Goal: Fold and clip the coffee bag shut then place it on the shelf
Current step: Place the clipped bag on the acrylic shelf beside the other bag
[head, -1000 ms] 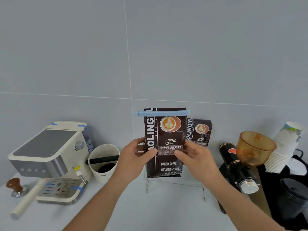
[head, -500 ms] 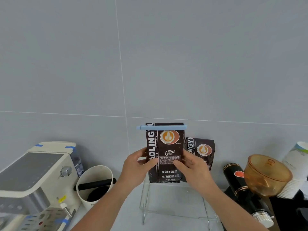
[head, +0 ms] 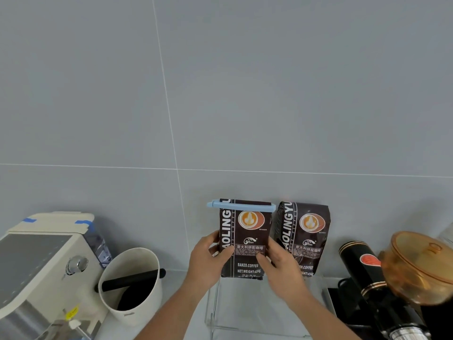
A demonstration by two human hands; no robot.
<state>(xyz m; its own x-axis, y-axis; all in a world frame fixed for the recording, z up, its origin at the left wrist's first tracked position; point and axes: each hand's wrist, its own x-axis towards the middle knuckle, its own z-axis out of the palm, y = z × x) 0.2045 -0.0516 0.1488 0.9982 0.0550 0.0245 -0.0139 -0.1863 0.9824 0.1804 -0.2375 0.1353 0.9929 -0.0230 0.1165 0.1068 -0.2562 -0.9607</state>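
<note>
A dark brown coffee bag (head: 246,231) stands upright on the clear acrylic shelf (head: 215,315), its folded top held by a light blue clip (head: 241,206). My left hand (head: 208,258) grips the bag's left edge and my right hand (head: 279,263) grips its lower right front. Both thumbs press on the bag's face. The bag's bottom edge rests at the shelf's top surface.
A second coffee bag (head: 305,238) stands just right of the held one, against the grey tiled wall. At left are a cream espresso machine (head: 41,268) and a white knock box (head: 132,280). A black grinder with an amber hopper (head: 416,268) fills the right side.
The bag has moved back and down onto the shelf beside the second bag. My view has tilted up, so the counter sits lower in frame.
</note>
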